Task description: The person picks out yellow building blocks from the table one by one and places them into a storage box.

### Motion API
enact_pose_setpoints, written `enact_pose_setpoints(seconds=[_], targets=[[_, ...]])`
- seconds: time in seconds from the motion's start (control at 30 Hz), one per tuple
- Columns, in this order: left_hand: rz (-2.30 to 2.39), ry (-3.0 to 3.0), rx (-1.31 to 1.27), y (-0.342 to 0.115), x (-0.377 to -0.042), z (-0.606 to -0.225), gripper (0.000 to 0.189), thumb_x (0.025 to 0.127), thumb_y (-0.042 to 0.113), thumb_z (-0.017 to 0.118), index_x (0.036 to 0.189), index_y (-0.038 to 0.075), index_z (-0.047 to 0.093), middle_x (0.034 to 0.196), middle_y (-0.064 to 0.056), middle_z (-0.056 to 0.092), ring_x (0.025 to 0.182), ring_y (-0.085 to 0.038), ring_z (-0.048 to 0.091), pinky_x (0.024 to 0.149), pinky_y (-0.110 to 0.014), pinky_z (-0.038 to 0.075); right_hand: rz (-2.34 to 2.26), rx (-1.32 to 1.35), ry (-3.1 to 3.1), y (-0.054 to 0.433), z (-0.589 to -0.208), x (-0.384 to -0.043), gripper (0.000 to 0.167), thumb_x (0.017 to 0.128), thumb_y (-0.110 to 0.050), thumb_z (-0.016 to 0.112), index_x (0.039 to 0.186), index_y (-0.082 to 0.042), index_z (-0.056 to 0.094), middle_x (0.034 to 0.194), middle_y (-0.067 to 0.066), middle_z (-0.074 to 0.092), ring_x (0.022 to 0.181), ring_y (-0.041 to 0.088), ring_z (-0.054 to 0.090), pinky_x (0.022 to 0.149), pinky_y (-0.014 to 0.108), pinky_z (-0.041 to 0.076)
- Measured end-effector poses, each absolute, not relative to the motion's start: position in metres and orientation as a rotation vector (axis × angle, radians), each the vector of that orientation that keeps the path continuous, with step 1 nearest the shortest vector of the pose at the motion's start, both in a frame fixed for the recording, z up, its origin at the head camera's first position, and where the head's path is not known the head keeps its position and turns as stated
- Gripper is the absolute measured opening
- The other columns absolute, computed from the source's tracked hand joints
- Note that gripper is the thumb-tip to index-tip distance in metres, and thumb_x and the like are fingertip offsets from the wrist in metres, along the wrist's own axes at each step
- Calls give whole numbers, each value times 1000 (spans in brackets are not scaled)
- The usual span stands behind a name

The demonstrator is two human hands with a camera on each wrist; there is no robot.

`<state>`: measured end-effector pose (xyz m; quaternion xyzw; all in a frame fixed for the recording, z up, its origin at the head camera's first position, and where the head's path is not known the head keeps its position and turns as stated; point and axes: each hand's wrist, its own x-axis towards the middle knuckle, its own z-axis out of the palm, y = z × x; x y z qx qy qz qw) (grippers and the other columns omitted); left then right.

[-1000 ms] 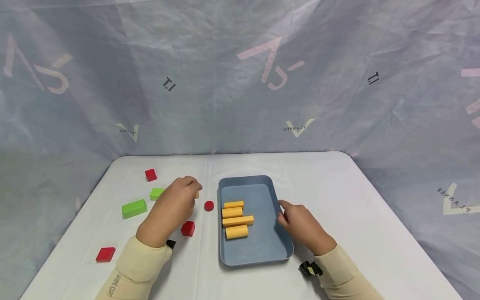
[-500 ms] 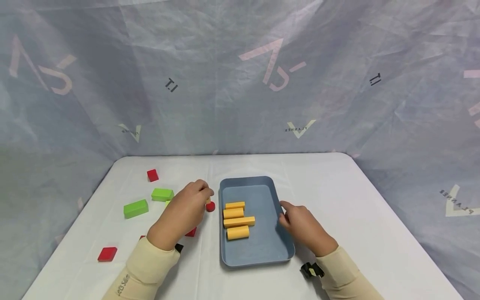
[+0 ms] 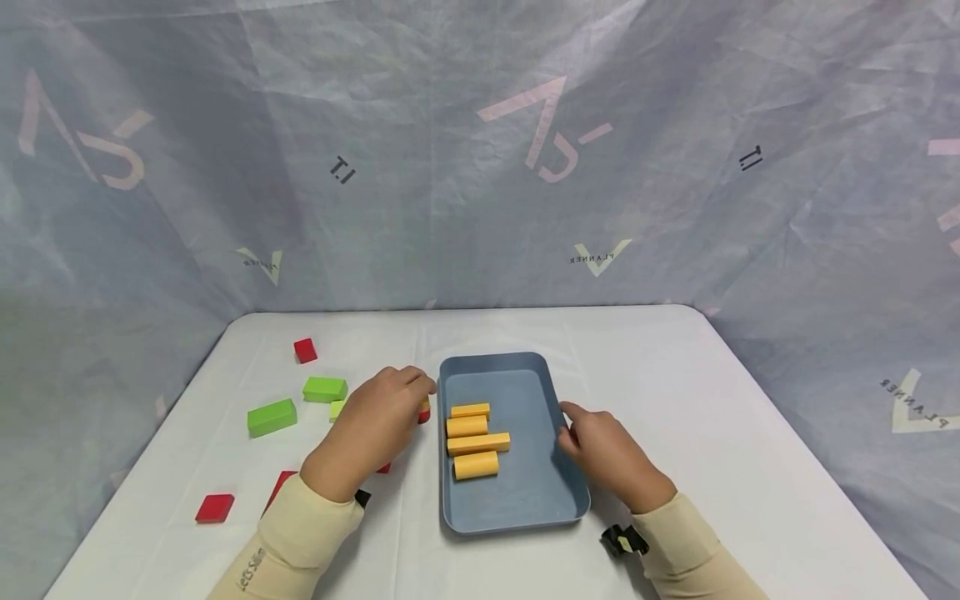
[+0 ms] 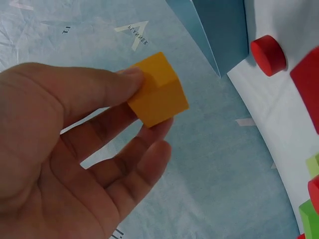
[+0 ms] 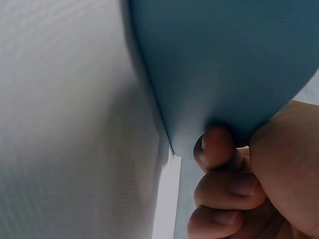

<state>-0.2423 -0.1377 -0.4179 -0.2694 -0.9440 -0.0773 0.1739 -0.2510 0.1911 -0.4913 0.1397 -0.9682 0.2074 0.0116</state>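
Observation:
In the left wrist view my left hand (image 4: 75, 134) pinches a short yellow block (image 4: 159, 92) between thumb and fingers, held up off the table. From the head view, the left hand (image 3: 375, 421) hovers just left of the blue-grey tray (image 3: 536, 492), and most of the block is hidden behind the fingers. My right hand (image 3: 611, 458) grips the tray's right wall at the rim, with curled fingers close against the outer side in the right wrist view. Inside the tray, along its left side, lie several yellow blocks, among them a long bar (image 3: 478, 444) and a cylinder (image 3: 476, 465).
A red disc (image 4: 269, 55) lies by the tray's left side. Farther left are green blocks (image 3: 272, 417), a small red block (image 3: 305, 350) and a flat red block (image 3: 215, 508). More red pieces are partly covered by the left arm. A printed grey sheet (image 3: 480, 167) hangs behind the table.
My left hand has moved right toward the tray with the yellow block, uncovering green pieces behind it. The right hand and the tray have stayed in place.

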Motion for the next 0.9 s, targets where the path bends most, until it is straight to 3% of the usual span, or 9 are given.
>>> enact_pose_setpoints(seconds=[0.37, 0.9], targets=[[-275, -2727, -784, -134, -241, -423, 27, 86, 12, 84, 111, 15, 75, 110, -1, 72, 99, -18, 67, 86, -31, 61, 637, 422, -3026, 191, -491, -250, 45, 102, -19, 59, 142, 2, 58, 57, -8, 50, 51, 6, 45, 54, 25, 41], [-234, -2708, -816, -129, -243, -431, 27, 85, 14, 85, 110, 14, 75, 99, 0, 73, 86, -13, 67, 77, -28, 60, 608, 435, -3025, 192, -491, -250, 46, 102, -21, 59, 143, 1, 57, 57, -8, 49, 50, 6, 43, 54, 25, 40]])
